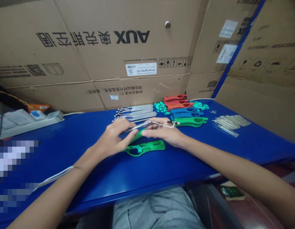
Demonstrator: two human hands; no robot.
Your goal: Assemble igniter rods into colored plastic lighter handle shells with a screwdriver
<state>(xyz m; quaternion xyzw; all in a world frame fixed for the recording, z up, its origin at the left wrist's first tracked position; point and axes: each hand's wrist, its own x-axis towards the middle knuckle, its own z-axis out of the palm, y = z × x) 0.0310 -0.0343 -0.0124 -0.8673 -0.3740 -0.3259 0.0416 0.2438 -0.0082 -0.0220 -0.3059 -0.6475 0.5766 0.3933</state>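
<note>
A silvery metal tube (136, 127) with a white wire (170, 125) trailing from its right end lies across my two hands. My left hand (115, 135) pinches the tube's left part between thumb and fingers. My right hand (165, 132) is closed around the tube's right end, and the wire loops over its back to a small dark tip. Below, a green lighter handle half (157, 145) lies with its hollow side up, a teal trigger piece (144, 148) inside it. Another green handle piece (138, 136) shows partly behind my fingers.
Behind my hands lie several wired metal tubes (143, 114), teal pieces (161, 107), and red (174, 98), blue (186, 111) and green handles (192, 121). Clear plastic parts (230, 122) are at right. A power strip (52, 118) stands left; cardboard (90, 57) walls the back.
</note>
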